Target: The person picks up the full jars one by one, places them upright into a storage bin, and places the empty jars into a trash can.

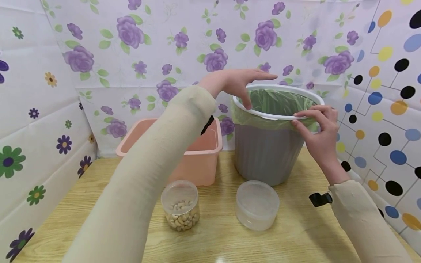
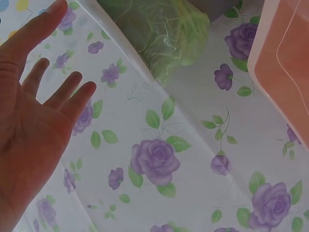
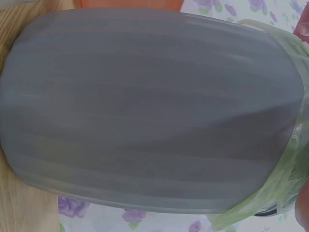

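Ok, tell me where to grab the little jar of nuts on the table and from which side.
Take the jar of nuts round its clear cylindrical wall, coming from above and the near side. It stands upright, apparently lidless, on the wooden table, so a side grasp should keep it level. The pink tub crowds it behind; the round lid lies apart to its right.

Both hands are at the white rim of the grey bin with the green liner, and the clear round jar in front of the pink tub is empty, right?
Not quite. The clear round jar in front of the pink plastic tub holds pale nuts; the head view shows it. The rest holds: the left hand and right hand are at the white rim of the grey ribbed bin with its green liner.
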Available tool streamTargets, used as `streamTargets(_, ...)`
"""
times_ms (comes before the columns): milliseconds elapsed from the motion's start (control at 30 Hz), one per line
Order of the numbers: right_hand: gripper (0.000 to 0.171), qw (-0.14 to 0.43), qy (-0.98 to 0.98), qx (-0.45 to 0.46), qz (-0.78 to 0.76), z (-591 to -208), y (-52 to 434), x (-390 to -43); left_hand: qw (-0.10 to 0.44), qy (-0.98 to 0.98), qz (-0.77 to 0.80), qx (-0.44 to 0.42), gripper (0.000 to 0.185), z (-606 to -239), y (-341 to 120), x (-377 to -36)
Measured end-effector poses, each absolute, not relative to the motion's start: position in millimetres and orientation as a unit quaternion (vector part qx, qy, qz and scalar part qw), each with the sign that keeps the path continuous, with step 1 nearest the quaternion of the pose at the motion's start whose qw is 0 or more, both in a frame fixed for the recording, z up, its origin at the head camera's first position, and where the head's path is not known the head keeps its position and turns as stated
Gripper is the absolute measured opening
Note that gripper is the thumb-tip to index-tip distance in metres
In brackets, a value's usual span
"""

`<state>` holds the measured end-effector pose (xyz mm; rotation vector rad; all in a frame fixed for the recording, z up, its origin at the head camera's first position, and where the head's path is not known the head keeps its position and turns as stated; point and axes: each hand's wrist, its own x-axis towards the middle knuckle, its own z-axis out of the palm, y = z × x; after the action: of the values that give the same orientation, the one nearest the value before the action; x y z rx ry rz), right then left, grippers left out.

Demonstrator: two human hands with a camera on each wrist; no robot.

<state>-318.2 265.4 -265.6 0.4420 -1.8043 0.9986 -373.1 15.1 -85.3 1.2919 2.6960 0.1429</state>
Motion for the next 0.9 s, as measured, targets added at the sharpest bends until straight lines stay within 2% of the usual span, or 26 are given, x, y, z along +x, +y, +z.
streamTargets(333, 0.019, 0.497, -0.743, 0.183, 0.409, -266, 266, -320, 0.05, 0.873, 0.08, 0.478, 0.1, -97, 3, -365)
streamTargets(900, 0.019, 0.507, -0.733, 0.194, 0.41, -267, 266, -320, 0.026, 0.831, 0.126, 0.542, 0.102, -138, -20, -343)
